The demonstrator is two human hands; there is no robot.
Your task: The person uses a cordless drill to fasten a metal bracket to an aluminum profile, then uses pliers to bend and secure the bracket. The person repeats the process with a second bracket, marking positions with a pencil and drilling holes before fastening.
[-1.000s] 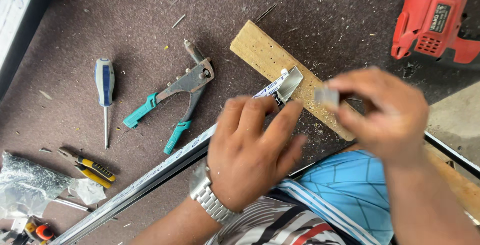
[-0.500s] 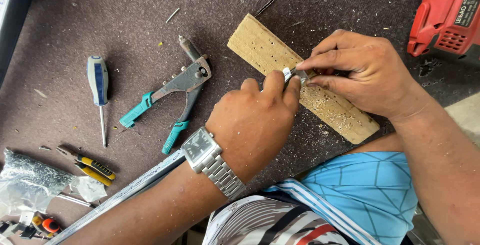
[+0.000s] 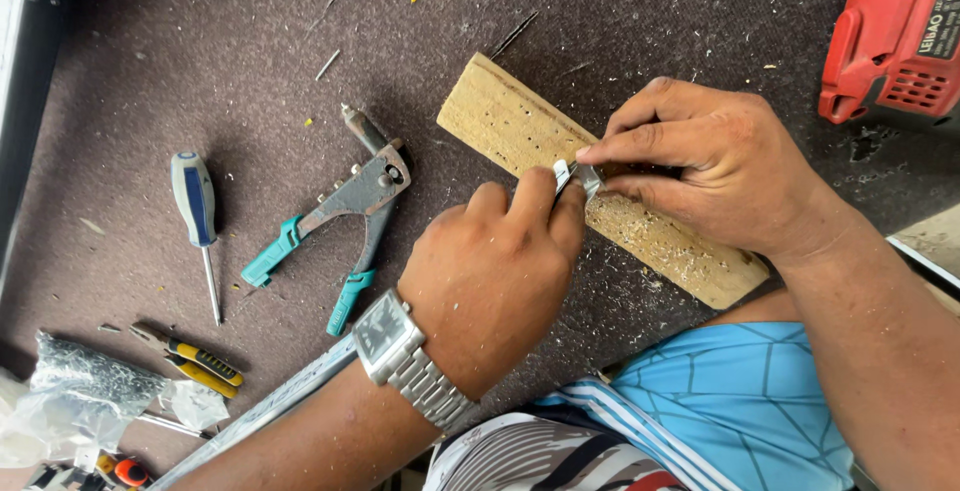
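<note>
Both hands meet at frame center over a small shiny metal piece [image 3: 575, 176], looks like the bent end of an aluminium strip, sitting on top of a wooden block [image 3: 520, 121]. Left hand [image 3: 490, 281], wristwatch [image 3: 385, 336] on it, comes up from the lower middle of the frame, fingers curled shut, thumb and forefinger tips pressed against the lower-left side of the metal piece. Right hand [image 3: 715, 166] comes in from the right, thumb and forefinger pinched on the upper-right side of the same piece, other fingers folded behind. So the piece is caught between the two hands, both touching it, neither nearer than the other; exact shape of the piece is mostly hidden by fingertips. Wooden block's long axis runs diagonally from upper center down to right of center, pocked with small holes and dusted with sawdust; right hand covers its middle. The aluminium strip [image 3: 270, 411] runs from under the left forearm toward the lower-left corner, roughly crossing the block's axis; cannot tell for sure it is one with the pinched piece. Left of the hands, well apart on the dark carpeted surface [image 3: 250, 71]: teal-handled hand riveter [image 3: 340, 216], blue-and-white screwdriver [image 3: 198, 221] further left, small yellow-handled tools [image 3: 200, 363] and a plastic bag of small metal parts [image 3: 85, 396] at lower left. Red power drill [image 3: 890, 36] at upper right, near the right hand but not touching.
</note>
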